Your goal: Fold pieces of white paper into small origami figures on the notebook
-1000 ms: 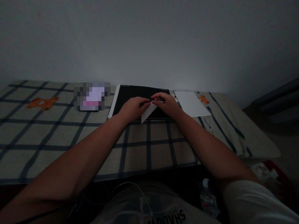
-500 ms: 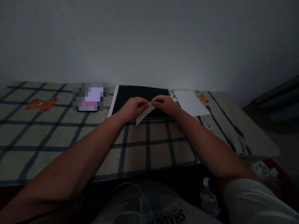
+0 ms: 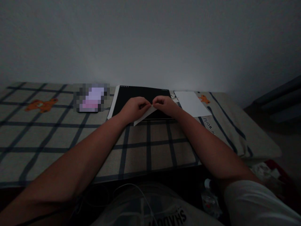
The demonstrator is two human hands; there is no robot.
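Note:
My left hand [image 3: 133, 109] and my right hand [image 3: 166, 105] meet over a black board [image 3: 141, 94] that lies on the checked bed cover. Between their fingertips they pinch a small folded white paper [image 3: 144, 116]. Its pointed lower corner reaches down past the board's near edge. Both hands grip the paper's upper end, thumbs and forefingers closed on it.
A white sheet of paper [image 3: 191, 103] lies right of the board. A blurred phone-like object [image 3: 91, 97] lies to its left. The checked cover [image 3: 70, 135] has orange bear prints. A plain wall rises behind. Clutter sits on the floor at lower right.
The folded paper's lower tip has swung to the left and lies flatter. My right hand's fingers have curled closer to my left hand's fingers at the paper's top.

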